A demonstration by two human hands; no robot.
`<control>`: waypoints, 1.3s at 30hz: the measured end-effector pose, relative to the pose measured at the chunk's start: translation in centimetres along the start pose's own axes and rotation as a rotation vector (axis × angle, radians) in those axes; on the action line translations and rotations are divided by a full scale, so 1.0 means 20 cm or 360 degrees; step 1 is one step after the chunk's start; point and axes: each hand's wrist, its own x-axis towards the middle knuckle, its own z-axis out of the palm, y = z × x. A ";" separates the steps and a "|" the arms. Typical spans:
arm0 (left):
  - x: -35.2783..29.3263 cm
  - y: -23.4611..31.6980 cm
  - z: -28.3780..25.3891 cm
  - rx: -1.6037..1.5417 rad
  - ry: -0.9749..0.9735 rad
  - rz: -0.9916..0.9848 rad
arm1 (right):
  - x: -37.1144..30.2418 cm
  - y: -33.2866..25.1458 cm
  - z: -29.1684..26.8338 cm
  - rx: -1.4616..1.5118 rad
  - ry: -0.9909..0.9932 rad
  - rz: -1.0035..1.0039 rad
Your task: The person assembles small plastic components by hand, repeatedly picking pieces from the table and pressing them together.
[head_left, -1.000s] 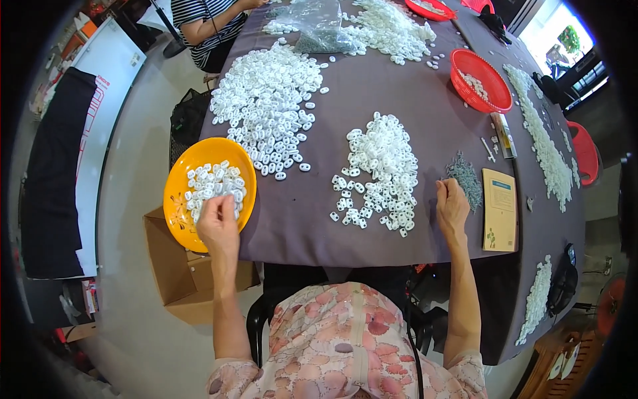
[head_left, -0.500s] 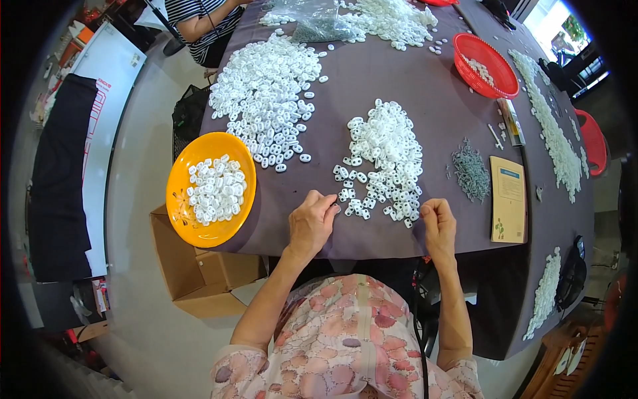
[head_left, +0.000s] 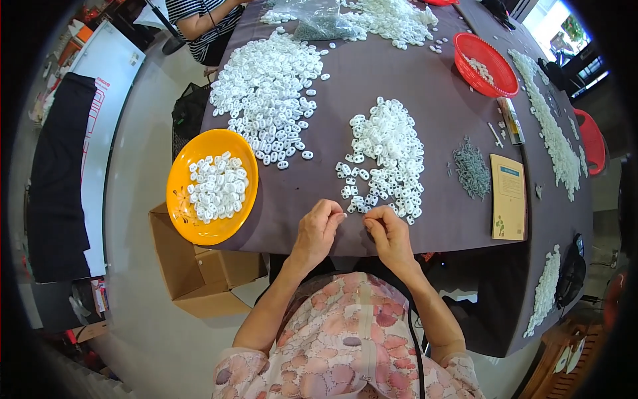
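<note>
My left hand (head_left: 318, 231) is at the table's near edge, thumb and forefinger pinched on a small white plastic piece that barely shows at the fingertips. Close to its right, my right hand (head_left: 391, 237) also makes a pinch; whatever is between those fingers is too small or hidden to name. The fingertips of both hands face each other with a narrow gap. Just beyond them lies a pile of white two-holed plastic pieces (head_left: 389, 149), with a few scattered at its near left. A small heap of grey, screw-like pieces (head_left: 472, 169) sits farther right.
An orange dish (head_left: 178, 216) of white pieces rests at the table's left edge, above a cardboard box (head_left: 179, 282). A larger heap of white oval pieces (head_left: 262, 86) lies beyond it. To the right are a tan booklet (head_left: 508, 199) and a red basket (head_left: 495, 53). Another person (head_left: 203, 26) sits far left.
My right hand has moved left from the pile's right side to beside my left hand. My left hand has come slightly nearer to me. Both remain pinched.
</note>
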 end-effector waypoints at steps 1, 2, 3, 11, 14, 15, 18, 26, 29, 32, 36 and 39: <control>-0.01 0.02 -0.01 -0.0329 -0.0172 -0.0293 | 0.01 -0.01 0.01 -0.0002 -0.0005 -0.0001; -0.02 0.02 0.00 -0.0331 -0.0168 -0.0296 | 0.02 -0.03 0.03 0.0073 0.0010 -0.0028; -0.03 0.02 0.02 -0.0407 -0.0131 -0.0237 | 0.02 -0.04 0.04 0.0148 0.0025 -0.0055; -0.05 0.08 0.09 -0.1209 -0.0126 -0.0578 | -0.03 0.02 0.09 0.0646 0.0139 0.0021; -0.08 0.07 0.14 -0.1416 -0.0031 -0.0531 | -0.04 0.00 0.08 0.0703 0.0209 -0.0013; -0.09 0.06 0.15 -0.1345 -0.0036 -0.0489 | -0.04 -0.01 0.08 0.0733 0.0210 -0.0014; -0.10 0.05 0.18 -0.1368 0.0044 -0.0486 | -0.05 0.02 0.08 0.0794 0.0213 0.0020; -0.08 0.11 0.14 -0.0948 0.0108 -0.0298 | -0.04 -0.01 0.03 0.0582 0.0111 -0.0034; -0.07 0.12 0.13 -0.0799 0.0091 -0.0183 | -0.03 -0.01 0.00 0.0534 0.0038 -0.0036; -0.07 0.10 0.13 -0.0676 0.0082 -0.0123 | -0.02 -0.02 -0.02 0.0487 -0.0022 -0.0015; -0.06 0.09 0.14 -0.0615 0.0110 -0.0032 | -0.01 -0.02 -0.04 0.0400 -0.0107 -0.0015; -0.06 0.09 0.13 -0.0510 0.0098 0.0032 | 0.01 -0.03 -0.07 0.0156 -0.0191 -0.0101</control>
